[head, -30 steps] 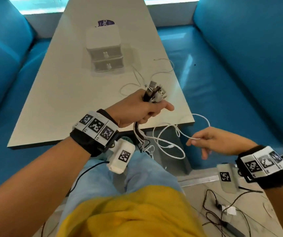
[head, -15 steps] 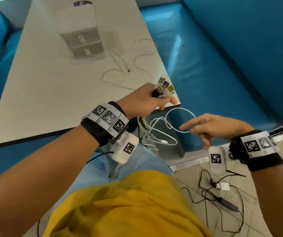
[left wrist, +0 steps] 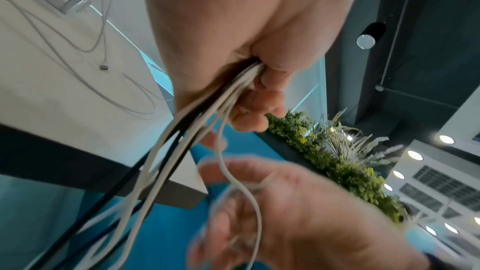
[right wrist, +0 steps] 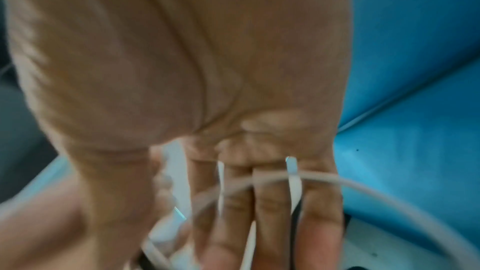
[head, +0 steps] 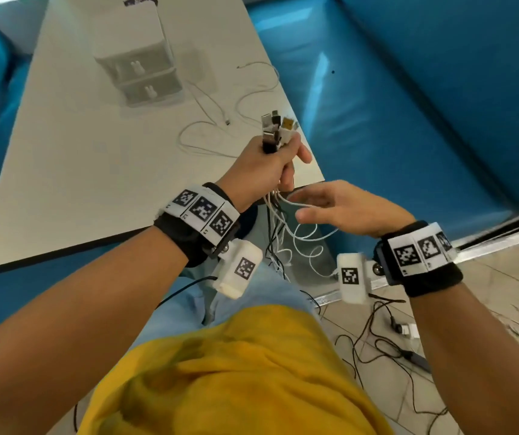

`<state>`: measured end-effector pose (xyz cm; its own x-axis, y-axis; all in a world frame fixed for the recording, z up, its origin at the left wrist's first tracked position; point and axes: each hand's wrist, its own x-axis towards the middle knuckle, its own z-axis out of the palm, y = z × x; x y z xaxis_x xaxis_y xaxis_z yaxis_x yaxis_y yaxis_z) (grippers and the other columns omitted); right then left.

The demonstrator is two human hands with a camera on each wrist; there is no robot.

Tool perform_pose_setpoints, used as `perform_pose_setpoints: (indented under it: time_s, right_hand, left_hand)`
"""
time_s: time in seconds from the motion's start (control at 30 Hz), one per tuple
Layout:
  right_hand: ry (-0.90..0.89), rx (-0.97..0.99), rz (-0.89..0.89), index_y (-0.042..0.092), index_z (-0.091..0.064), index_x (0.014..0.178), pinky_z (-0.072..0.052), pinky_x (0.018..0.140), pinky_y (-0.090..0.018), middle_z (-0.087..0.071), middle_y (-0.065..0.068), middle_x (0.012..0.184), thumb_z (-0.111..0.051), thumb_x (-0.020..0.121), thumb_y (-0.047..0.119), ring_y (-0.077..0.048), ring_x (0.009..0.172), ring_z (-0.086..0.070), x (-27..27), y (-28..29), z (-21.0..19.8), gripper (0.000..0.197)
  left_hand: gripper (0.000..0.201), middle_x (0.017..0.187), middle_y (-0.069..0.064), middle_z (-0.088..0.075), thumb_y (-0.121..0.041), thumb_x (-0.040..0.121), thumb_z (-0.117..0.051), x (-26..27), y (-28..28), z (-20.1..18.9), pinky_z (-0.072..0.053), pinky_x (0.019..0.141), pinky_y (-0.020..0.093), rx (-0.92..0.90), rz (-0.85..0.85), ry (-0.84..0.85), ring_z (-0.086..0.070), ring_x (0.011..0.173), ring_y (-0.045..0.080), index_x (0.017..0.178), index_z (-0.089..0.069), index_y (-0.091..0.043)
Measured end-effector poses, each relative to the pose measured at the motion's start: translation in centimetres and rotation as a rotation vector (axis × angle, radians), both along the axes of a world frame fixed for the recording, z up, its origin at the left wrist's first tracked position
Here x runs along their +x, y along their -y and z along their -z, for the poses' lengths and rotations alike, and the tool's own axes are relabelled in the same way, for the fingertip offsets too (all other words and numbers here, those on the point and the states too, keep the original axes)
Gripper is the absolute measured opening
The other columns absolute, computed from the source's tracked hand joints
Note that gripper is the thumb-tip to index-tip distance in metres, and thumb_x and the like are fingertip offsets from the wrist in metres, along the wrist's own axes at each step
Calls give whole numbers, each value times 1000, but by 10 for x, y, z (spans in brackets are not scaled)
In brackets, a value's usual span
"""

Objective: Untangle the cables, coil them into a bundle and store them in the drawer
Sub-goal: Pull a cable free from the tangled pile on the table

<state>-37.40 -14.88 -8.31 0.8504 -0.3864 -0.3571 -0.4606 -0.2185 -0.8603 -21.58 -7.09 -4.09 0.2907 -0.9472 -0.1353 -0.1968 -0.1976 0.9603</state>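
Off the desk [head: 63,171] corner, left hand [head: 261,171] gripped gathered cables [head: 283,227]; right hand [head: 340,205], fingers straight, caught a loop—coiling underway, next wrap probably needed slack drawn up.

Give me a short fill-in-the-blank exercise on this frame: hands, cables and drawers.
1. The plug ends stick up out of the ____ hand.
2. The right hand, fingers straight, touches a loop of ____ cable.
3. Both drawers of the drawer unit are ____.
4. One white cable lies loose on the ____.

Missing words: left; white; closed; table
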Motion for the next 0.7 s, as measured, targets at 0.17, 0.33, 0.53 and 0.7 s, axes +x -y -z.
perform_pose_setpoints:
  time_s: [0.17, 0.33, 0.53, 0.7]
  right_hand:
    - [-266, -73, 244, 8, -60, 69, -41, 63, -31, -52, -3, 63, -64, 90, 35, -15, 59, -46, -14, 12, 79, 34]
    - [-386, -83, 329, 17, -62, 70, -48, 71, -31, -61, 0, 72, -74, 82, 31, -17, 71, -57, -10, 1, 135, 23]
    - [-300, -41, 207, 20, -39, 144, -43, 100, -33, -54, -4, 131, -82, 73, 11, -22, 121, -53, -9, 17, 80, 83]
    - [252, -92, 502, 20, -58, 125, -47, 93, -23, -65, 3, 115, -56, 96, 21, -10, 106, -60, 6, 19, 6, 29]
  left_hand:
    - [38, 50, -5, -25, -36, 103, -34, 0, -2, -5, -47, 57, 34, -13, -61, -223, -27, 46, 14, 82, -55, -13]
    - [32, 50, -6, -26, -33, 101, -42, -6, 1, 1, -32, 47, 25, 39, -84, -130, -25, 41, 9, 82, -59, -13]
    - [41, 48, -8, -27, -30, 99, -48, -10, -2, 11, -28, 49, 27, 109, -85, -139, -24, 41, 10, 61, -35, -21]
    - [36, 45, -13, -31, -31, 99, -49, -21, -4, 20, -30, 53, 27, 139, -22, -130, -29, 42, 8, 64, -42, -23]
